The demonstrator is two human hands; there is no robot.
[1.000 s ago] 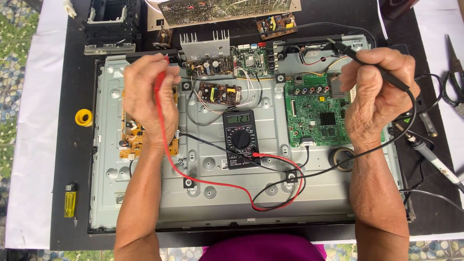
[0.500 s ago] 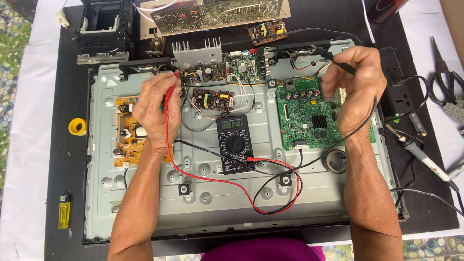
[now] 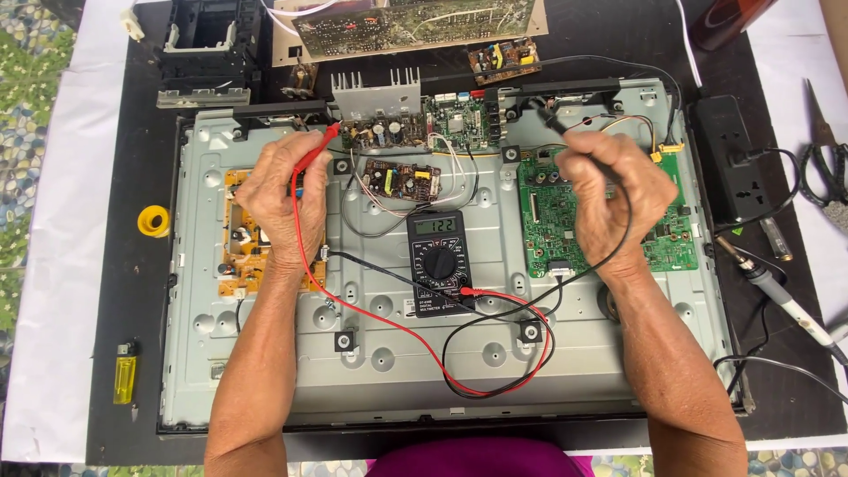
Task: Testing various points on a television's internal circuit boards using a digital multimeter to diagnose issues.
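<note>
Electronics repair bench — multimeter [image 3: 440,261], soldering iron [image 3: 777,296], bare circuit boards [image 3: 415,22].

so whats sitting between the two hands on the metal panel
In the head view, between the left hand and right hand lie a small brown circuit board and a black multimeter below it.
</note>
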